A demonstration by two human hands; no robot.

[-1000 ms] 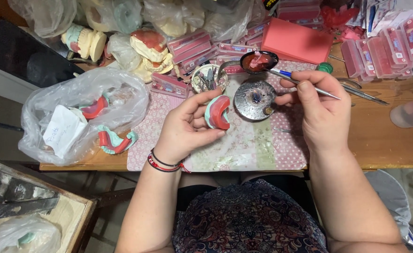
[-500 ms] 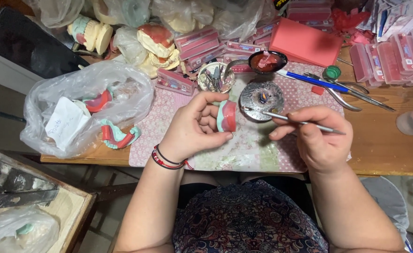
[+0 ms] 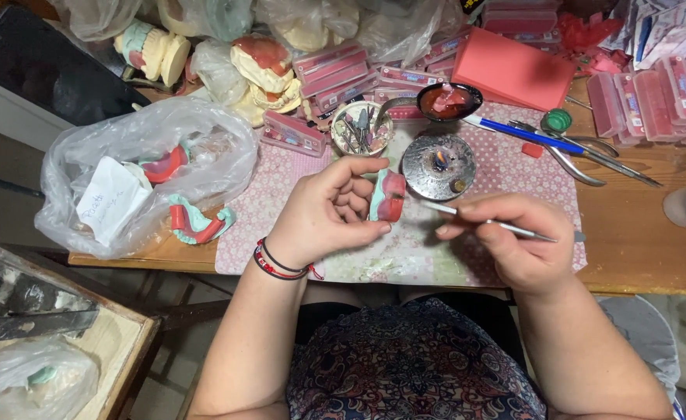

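While left hand (image 3: 327, 214) grips model (image 3: 388, 196), keep right hand's (image 3: 514, 241) pinched tool (image 3: 467, 218) light, close beside flame (image 3: 439, 161).

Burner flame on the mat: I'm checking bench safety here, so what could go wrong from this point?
The small metal burner is lit close to the left hand and its pink-and-green dental model; a reach past it could scorch fingers. The right hand aims a thin metal tool toward the left fingers; a slip might jab them.

wooden worktable (image 3: 638, 257) with patterned mat (image 3: 405, 257), wooden crate (image 3: 117, 342) at lower left, grey floor (image 3: 8, 163)
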